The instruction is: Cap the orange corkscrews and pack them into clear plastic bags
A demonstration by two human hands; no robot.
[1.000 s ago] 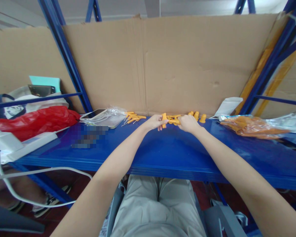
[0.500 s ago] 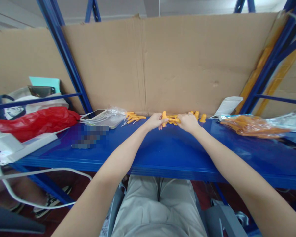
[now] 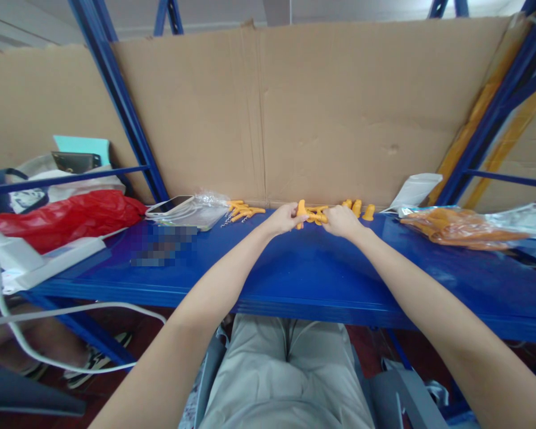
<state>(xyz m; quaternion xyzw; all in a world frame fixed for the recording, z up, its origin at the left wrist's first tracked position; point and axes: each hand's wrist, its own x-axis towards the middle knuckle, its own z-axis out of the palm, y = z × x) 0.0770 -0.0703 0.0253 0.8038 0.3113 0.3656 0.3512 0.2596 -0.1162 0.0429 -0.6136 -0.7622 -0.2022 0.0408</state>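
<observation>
Both my hands meet at the back of a blue shelf (image 3: 295,274), close to the cardboard wall. My left hand (image 3: 283,218) is closed on a small orange plastic part (image 3: 301,210). My right hand (image 3: 340,221) is closed on the other end of a cluster of orange parts (image 3: 316,214) between the hands. Three more orange pieces (image 3: 358,208) stand just behind my right hand. A second pile of orange parts (image 3: 243,211) lies to the left of my left hand.
A clear bag of orange parts (image 3: 455,226) and a white pouch (image 3: 413,190) lie at the right. A phone on a plastic sleeve (image 3: 183,210), a red bag (image 3: 62,217) and a white cable (image 3: 71,310) sit at the left. Another person's legs show at lower left.
Both hands stay at the same spot working the orange parts; the left hand's piece has shifted slightly up and right. The view has tilted a little.
</observation>
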